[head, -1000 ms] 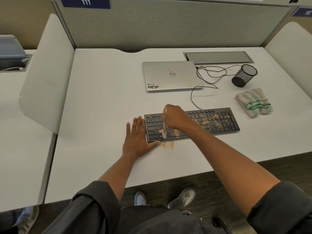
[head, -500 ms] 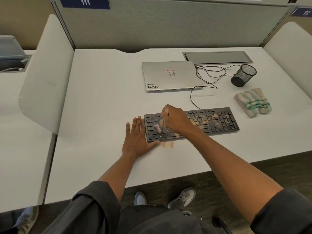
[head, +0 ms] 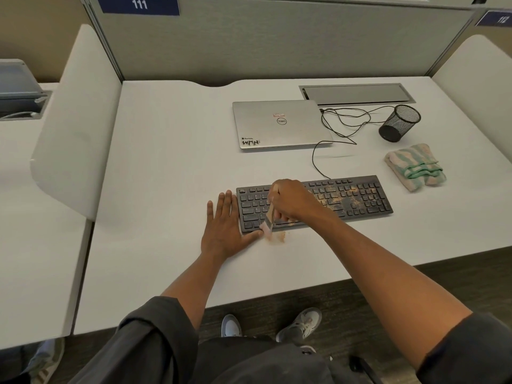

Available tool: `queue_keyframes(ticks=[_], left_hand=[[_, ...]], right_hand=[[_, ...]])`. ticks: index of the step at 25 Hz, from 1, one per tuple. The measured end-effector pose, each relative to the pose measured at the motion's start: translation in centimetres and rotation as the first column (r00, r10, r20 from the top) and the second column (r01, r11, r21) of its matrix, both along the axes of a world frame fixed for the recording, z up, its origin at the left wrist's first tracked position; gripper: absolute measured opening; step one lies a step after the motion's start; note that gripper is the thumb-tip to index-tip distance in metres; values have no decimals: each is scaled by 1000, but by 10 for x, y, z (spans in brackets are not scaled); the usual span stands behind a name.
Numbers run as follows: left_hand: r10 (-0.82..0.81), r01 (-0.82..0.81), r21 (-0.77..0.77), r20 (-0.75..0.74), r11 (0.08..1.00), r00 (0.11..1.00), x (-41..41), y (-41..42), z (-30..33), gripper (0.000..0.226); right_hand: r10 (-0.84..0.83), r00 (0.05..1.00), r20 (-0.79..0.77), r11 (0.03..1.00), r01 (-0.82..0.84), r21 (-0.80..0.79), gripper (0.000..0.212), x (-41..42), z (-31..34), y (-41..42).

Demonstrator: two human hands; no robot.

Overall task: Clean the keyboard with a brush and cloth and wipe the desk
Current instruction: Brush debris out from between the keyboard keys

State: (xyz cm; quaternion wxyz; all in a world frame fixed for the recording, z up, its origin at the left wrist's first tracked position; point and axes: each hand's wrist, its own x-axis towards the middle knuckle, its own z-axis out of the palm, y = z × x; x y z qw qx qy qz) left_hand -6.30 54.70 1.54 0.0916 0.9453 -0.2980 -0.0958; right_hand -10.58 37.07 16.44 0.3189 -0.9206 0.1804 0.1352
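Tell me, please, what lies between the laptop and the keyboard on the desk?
In the head view, only a thin black cable crosses that stretch, running from beside the laptop to the keyboard; otherwise the desk is bare there.

I see a closed silver laptop (head: 279,123) lying flat toward the back, a sticker at its near left corner. Just right of it a black cable (head: 339,126) loops loosely. Behind the loops a long grey hatch (head: 356,94) is set flush in the surface. A black mesh cup (head: 399,122) stands tilted in my wide view, right of the cable. White side screens (head: 74,128) flank the space, and a grey partition (head: 277,42) closes the back, carrying a blue sign (head: 139,4) reading 111. Below the near edge I see two grey shoes (head: 300,324) on dark floor.
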Motion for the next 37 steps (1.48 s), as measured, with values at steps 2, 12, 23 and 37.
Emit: queue_keyframes(ticks=[2,12,23,37], left_hand=[[3,-3,-4,3,1000,1000,0,-1,0,121],[4,-4,-24,3,1000,1000,0,-1,0,120],[2,-1,-19,7,1000,1000,0,0,-3,121],[-7,7,12,-2,1000,1000,1,-1,-1,123]], right_hand=[[-62,992,114,995,71,-76,23,-1,0,-6],[-109,986,130,984,126,-130,22,-3,-4,-17],[-181,955,237,980,194,-34,21,-16,-4,-10],[-213,927,309,974,227,-8,19,-50,-23,-9]])
